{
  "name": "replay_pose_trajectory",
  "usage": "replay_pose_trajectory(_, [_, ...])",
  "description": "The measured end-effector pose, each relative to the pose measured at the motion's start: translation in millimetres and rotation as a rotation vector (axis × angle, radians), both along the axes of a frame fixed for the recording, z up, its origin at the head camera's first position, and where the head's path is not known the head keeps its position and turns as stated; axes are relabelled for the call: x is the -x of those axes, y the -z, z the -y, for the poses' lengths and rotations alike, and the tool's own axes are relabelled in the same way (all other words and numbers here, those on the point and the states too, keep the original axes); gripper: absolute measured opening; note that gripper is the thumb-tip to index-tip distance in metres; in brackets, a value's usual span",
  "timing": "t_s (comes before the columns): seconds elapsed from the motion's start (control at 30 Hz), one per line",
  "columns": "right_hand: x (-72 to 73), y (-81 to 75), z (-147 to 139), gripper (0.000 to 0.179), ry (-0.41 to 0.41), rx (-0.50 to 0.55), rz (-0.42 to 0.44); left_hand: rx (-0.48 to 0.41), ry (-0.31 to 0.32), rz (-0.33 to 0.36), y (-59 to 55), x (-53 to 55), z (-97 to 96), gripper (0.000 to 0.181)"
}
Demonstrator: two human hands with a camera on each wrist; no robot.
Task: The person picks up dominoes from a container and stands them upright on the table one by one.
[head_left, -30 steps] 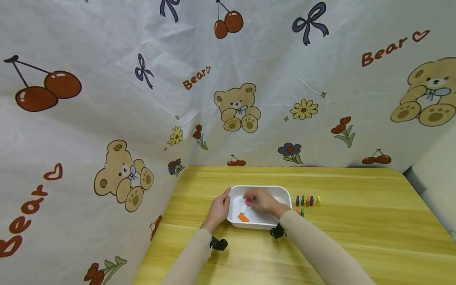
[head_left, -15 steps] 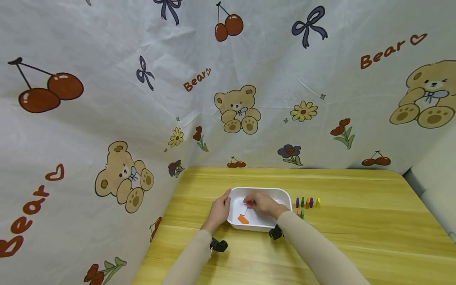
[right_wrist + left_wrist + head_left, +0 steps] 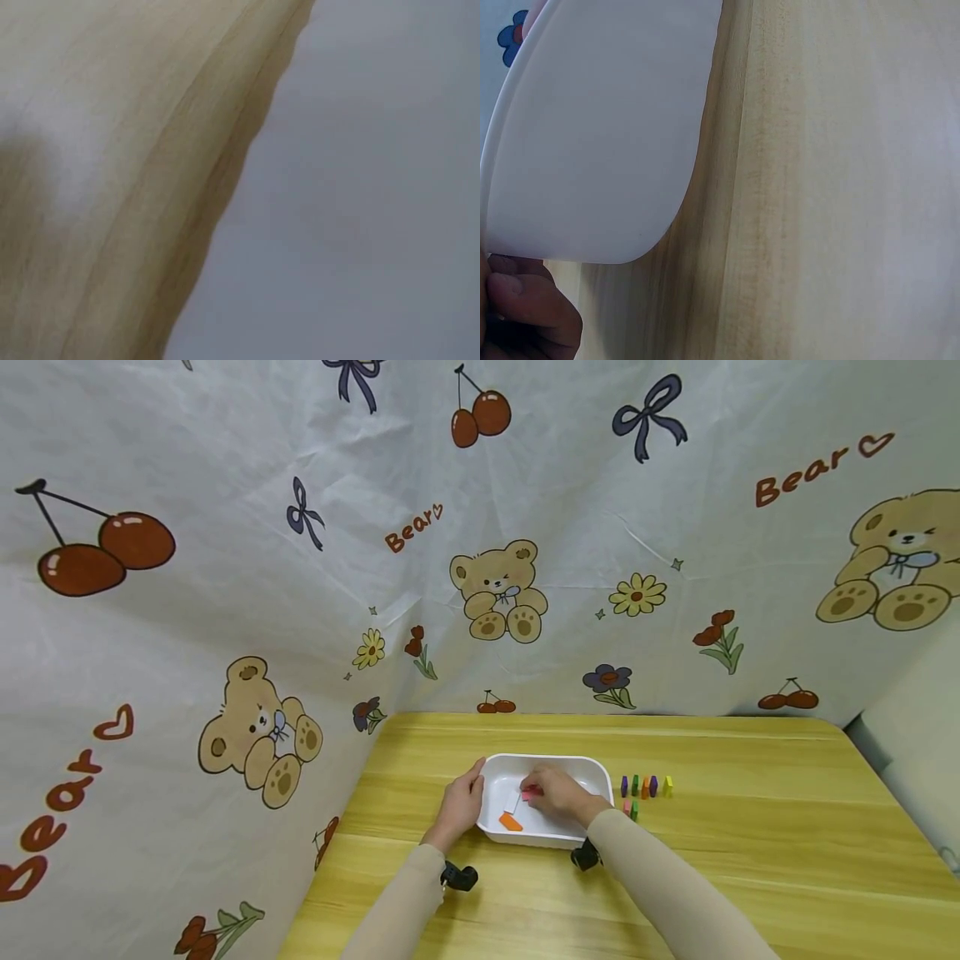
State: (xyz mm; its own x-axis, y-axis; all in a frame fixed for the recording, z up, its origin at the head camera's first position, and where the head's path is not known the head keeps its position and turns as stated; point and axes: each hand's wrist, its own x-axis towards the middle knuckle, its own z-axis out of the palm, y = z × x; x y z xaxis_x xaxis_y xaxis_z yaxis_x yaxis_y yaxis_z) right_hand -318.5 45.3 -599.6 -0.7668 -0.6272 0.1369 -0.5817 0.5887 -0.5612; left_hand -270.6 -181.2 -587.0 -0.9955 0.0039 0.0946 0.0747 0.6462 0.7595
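My sleeves (image 3: pixel 667 885) are plain beige, and the cameras (image 3: pixel 459 877) on my wrists black. The tray (image 3: pixel 525 840) is plain white; in it lie an orange piece (image 3: pixel 511 822), a white strip (image 3: pixel 512 804) and, at my right hand (image 3: pixel 555 789), a pink piece (image 3: pixel 528 795). Right of the tray, the far row of blocks (image 3: pixel 645 787) runs purple, green, orange, purple, yellow from left to right; the near pair (image 3: pixel 634 811) is pink and green. My table (image 3: pixel 750 827) shows streaky yellow wood grain. The pale cloth (image 3: pixel 555 485) beyond and to the left carries tan bears, dark red cherries, dark purple bows, yellow flowers and reddish-brown "Bear" lettering.
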Motion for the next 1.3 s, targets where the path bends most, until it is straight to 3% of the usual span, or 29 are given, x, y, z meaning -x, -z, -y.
replay_pose_trajectory(0.33, [-4.3,0.4,0.3,0.017,0.047,-0.026,0.007,-0.021,0.009,-0.006,3.7,2.4,0.8,0.043])
replay_pose_trajectory(0.7, [-12.2,3.1,3.2,0.007,0.027,-0.025,-0.103,-0.005,0.001,-0.004,4.3,1.5,-0.1,0.043])
replay_pose_trajectory(1.3, [-18.1,1.3,2.6,0.007,0.060,-0.037,-0.098,0.003,-0.013,-0.014,7.9,3.8,2.2,0.043])
